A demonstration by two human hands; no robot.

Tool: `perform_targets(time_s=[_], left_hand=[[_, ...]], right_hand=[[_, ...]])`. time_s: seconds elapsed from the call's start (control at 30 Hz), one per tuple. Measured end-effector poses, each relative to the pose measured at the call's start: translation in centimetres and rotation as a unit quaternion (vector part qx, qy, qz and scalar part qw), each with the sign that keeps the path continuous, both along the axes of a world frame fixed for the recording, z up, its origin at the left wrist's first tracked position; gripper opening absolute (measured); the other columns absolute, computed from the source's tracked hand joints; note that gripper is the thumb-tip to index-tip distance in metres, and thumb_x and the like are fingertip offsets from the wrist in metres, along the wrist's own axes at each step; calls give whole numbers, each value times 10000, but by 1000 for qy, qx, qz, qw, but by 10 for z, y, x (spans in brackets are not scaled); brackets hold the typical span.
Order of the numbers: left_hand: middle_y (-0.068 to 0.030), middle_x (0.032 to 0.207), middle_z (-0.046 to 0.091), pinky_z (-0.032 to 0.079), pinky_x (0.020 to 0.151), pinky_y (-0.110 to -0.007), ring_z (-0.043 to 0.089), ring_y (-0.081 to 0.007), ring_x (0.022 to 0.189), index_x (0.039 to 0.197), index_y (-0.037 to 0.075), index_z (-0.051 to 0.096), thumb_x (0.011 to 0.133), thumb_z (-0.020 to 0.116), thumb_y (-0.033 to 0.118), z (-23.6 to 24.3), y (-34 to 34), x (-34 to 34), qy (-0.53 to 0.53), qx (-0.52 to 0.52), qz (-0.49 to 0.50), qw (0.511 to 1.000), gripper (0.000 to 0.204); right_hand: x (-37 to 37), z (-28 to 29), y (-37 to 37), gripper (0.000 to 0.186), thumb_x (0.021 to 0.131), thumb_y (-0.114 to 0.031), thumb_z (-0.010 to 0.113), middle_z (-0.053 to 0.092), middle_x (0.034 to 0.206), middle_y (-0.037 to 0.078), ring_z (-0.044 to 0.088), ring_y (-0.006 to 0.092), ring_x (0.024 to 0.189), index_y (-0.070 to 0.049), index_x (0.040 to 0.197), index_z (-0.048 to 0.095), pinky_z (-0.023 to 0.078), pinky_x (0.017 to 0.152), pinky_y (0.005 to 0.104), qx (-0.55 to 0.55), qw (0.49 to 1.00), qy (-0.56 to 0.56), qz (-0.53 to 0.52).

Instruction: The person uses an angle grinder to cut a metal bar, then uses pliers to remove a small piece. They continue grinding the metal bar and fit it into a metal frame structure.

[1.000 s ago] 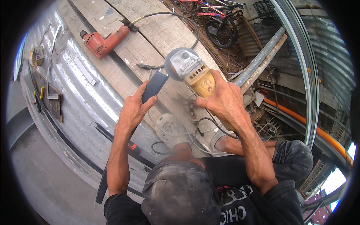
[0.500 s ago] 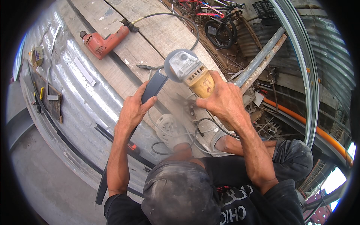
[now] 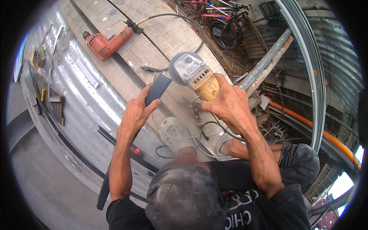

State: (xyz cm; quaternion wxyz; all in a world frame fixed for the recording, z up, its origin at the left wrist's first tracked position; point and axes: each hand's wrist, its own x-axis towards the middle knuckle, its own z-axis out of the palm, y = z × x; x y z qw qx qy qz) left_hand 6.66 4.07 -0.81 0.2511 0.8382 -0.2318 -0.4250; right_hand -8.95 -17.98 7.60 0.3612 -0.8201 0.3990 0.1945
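My left hand (image 3: pixel 135 111) is wrapped round a dark grey metal profile (image 3: pixel 158 89), whose flat end points up and to the right. The rest of the bar runs back under my left forearm. My right hand (image 3: pixel 232 105) grips the yellow body of an angle grinder (image 3: pixel 206 85) from the right side. Its round disc (image 3: pixel 177 65) meets or nearly meets the corner of the profile's end; exact contact cannot be made out. Pale dust (image 3: pixel 187 109) hangs in the air below the grinder.
A red corded drill (image 3: pixel 109 43) lies on the wooden planks (image 3: pixel 153 50) at the upper left. Corrugated metal sheet (image 3: pixel 101 97) spreads to the left, with a pale strip (image 3: pixel 87 73) on it. Cables curl near my clogs (image 3: pixel 171 128). A bicycle (image 3: pixel 224 32) and pipes (image 3: pixel 264 61) stand beyond.
Very little differs. Both hands hold the profile and grinder almost where they were, and the dust lingers.
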Motion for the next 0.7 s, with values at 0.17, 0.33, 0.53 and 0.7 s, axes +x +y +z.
perform_targets(time_s=[0.17,0.33,0.53,0.7], left_hand=[[-197,670,657,523,624,-430,687,-293,643,1441,53,516,918,686,411,-2,2,0,-2,-10,2,1000,655],[-214,684,661,522,630,-441,690,-305,653,1441,57,517,914,690,411,1,2,1,-5,-17,-9,1000,658],[-210,659,646,505,606,-443,678,-299,628,1437,63,521,909,695,420,-7,3,1,-26,-40,-15,999,661],[-192,629,630,497,575,-439,667,-289,594,1436,54,520,907,696,424,-9,2,0,-24,-40,-15,999,669]], right_hand=[[0,1,0,747,646,-303,736,696,803,263,707,413,766,-2,1303,546,560,766,469,-6,1000,2,3],[-1,2,-1,756,650,-306,742,700,822,257,706,413,795,-15,1318,542,557,775,464,-19,1000,-12,-5],[-2,2,-4,780,652,-312,741,702,825,250,707,405,797,-11,1340,531,557,776,461,-15,1000,-13,-11],[0,1,-3,796,637,-310,743,700,819,256,707,403,779,-6,1341,531,561,770,459,-7,1000,3,-6]])
